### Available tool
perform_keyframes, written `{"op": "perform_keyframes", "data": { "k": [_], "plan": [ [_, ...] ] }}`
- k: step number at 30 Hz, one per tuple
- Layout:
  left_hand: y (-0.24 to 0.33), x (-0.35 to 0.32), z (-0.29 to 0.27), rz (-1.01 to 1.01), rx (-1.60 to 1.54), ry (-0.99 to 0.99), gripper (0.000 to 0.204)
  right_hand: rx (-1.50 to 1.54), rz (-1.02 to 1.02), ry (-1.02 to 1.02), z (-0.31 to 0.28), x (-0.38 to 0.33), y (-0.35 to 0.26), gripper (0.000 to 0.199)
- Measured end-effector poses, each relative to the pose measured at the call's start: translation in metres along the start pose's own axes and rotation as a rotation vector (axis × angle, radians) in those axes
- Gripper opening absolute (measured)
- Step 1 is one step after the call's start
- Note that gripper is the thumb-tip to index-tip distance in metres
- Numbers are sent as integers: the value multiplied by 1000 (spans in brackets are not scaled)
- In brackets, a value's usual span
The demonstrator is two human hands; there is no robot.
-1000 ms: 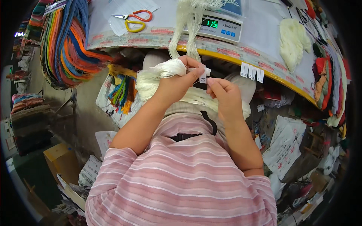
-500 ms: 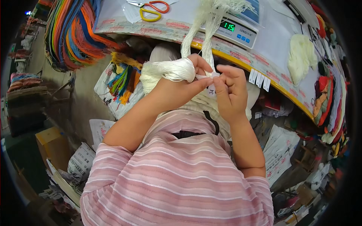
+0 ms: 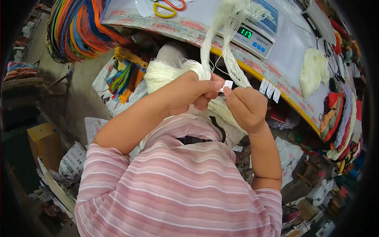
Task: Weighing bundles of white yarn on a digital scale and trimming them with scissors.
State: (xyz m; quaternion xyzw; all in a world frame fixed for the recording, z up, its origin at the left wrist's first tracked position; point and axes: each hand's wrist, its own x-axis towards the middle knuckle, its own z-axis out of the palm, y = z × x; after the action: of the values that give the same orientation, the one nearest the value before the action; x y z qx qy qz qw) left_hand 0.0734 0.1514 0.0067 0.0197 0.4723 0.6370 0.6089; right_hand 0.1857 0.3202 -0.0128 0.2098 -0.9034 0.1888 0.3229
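My left hand point(image 3: 189, 93) is closed around a skein of cream-white yarn point(image 3: 167, 71), whose bulk bulges out to the left of my fist. Two long strands of the same yarn point(image 3: 227, 43) rise from my hands up onto a digital scale point(image 3: 254, 33) on the table. My right hand point(image 3: 244, 106) pinches a small white paper tag point(image 3: 227, 84) against the yarn, right beside my left thumb. Both hands touch at the tag, just below the table's edge.
The table point(image 3: 276, 59) carries yellow and red scissors point(image 3: 167, 6), a loose cream yarn bundle point(image 3: 314, 71) and white tags point(image 3: 270, 89) stuck along its yellow rim. Multicoloured yarn hanks point(image 3: 79, 27) hang at left; bright skeins point(image 3: 339, 114) pile at right. Bags and a cardboard box point(image 3: 43, 144) crowd the floor.
Both hands have drawn closer together and shifted slightly up, the right hand now pressing the tag against the yarn by the left thumb. The scale's display shows a different reading.
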Motion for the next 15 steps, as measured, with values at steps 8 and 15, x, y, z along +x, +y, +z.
{"op": "perform_keyframes", "data": {
  "k": [8, 15],
  "plan": [
    [-11, -3, -1, 294, 175, -14, 18, 921, 993, 348, 15, 5, -30, 14],
    [-4, 0, -8, 548, 637, 93, 17, 728, 802, 183, 6, 11, -26, 12]
  ]
}}
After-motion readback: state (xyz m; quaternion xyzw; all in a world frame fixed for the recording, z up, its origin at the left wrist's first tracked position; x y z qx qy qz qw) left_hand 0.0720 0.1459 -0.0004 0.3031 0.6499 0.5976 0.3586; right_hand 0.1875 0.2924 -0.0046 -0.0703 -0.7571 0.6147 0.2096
